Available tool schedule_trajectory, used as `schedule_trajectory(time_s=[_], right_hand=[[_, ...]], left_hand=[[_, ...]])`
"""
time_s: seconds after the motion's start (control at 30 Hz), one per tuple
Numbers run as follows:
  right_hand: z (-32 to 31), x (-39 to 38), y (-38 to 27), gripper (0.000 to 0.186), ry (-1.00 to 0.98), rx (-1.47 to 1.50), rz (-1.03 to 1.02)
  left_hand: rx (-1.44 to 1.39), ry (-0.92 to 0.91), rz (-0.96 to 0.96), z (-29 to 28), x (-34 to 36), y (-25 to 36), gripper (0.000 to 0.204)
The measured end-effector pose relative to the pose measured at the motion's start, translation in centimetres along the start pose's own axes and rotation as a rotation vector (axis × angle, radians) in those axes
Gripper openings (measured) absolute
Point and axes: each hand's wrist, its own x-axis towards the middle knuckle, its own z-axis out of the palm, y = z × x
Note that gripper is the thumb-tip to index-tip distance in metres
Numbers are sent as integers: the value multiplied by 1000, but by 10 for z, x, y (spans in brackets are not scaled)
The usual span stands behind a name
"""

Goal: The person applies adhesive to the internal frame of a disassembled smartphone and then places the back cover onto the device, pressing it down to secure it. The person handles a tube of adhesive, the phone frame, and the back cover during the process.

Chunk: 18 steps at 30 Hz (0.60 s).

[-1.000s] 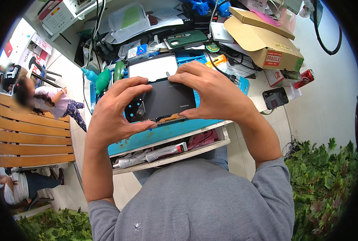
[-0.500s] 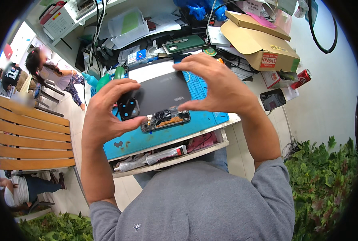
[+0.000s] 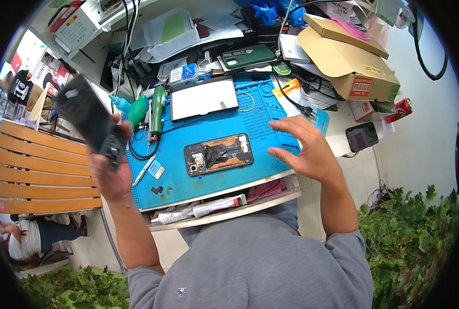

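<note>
My left hand (image 3: pixel 107 172) grips a dark phone back cover (image 3: pixel 89 116) with a camera housing, lifted and tilted at the left. On the blue mat (image 3: pixel 229 183) lies an opened phone (image 3: pixel 218 154), its inner parts showing. My right hand (image 3: pixel 304 149), empty with fingers apart, hovers at the mat's right side. Behind the phone is a dark flat tray with a white surface (image 3: pixel 202 98). A green air blower (image 3: pixel 137 110), a green handled tool (image 3: pixel 158 110), a white pen-like tool (image 3: pixel 143 171) and small dark pieces (image 3: pixel 156 190) are at the mat's left.
Cardboard boxes (image 3: pixel 358 82), a red can (image 3: pixel 399 110), a black device (image 3: pixel 361 136), papers and cables crowd the desk. Below are an open drawer with tubes (image 3: pixel 219 206). A wooden bench (image 3: pixel 46 190) and people (image 3: pixel 44 234) are at the left; leafy plants (image 3: pixel 409 242) at the right.
The back cover has moved left and up in my left hand, uncovering the opened phone. My right hand has let go of the cover and moved rightward and lower.
</note>
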Motion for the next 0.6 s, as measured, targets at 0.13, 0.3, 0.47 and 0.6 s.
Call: schedule_trajectory(time_s=[0.13,0.3,0.47,0.6], right_hand=[[11,-9,2,52,-38,11,-8],[20,-4,11,67,-94,12,-53],[26,16,11,95,-244,-8,-76],[37,23,11,103,-319,-46,-99]], left_hand=[[326,-312,-171,-5,-12,0,79],[581,-440,-219,-23,-6,7,89],[274,13,-91,-24,-8,4,81],[565,-155,-195,-10,-14,1,91]])
